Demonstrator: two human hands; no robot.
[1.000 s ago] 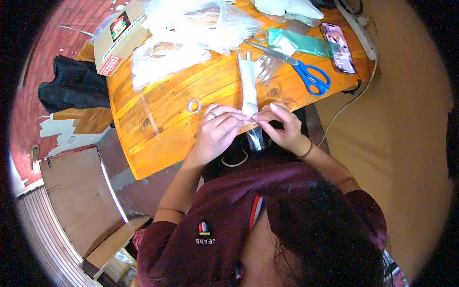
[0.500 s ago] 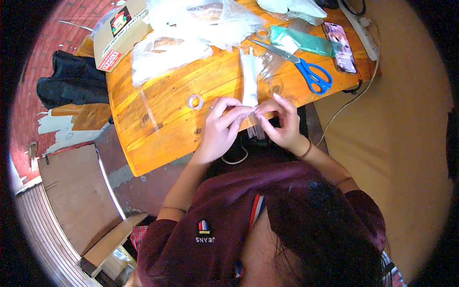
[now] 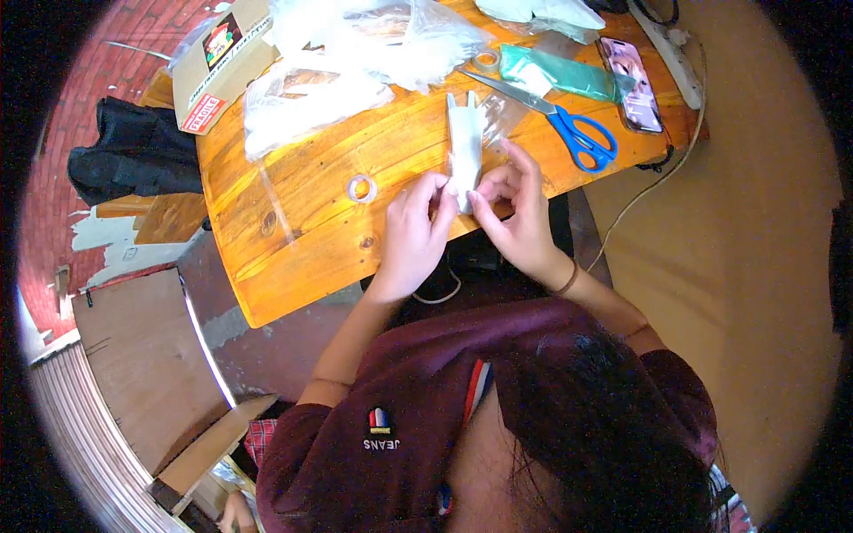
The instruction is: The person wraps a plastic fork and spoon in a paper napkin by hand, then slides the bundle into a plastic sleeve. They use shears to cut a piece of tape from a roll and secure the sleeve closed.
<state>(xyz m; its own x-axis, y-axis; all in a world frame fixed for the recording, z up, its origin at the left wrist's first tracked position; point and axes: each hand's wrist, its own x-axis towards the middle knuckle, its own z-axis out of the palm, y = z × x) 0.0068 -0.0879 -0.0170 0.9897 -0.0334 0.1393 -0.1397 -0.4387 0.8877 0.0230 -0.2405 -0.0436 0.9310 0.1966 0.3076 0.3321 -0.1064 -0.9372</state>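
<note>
A folded white plastic bag lies in a narrow strip near the table's front edge, with two handle-like prongs at its far end. My left hand pinches the near end from the left, thumb and fingers on its edge. On the opposite side, my right hand grips the same end between thumb and bent fingers, with the index finger raised. Blue-handled scissors lie to the right of the bag, blades pointing up and left. To the left of it rests a small roll of clear tape.
Crumpled plastic bags and a cardboard box with a fragile label occupy the far left. Behind the scissors are a green plastic packet, another tape roll, and a phone. A power strip borders the right edge.
My hands were close together at the bag's near end and are now farther apart on either side of it. The clear strip hanging below them is no longer visible.
</note>
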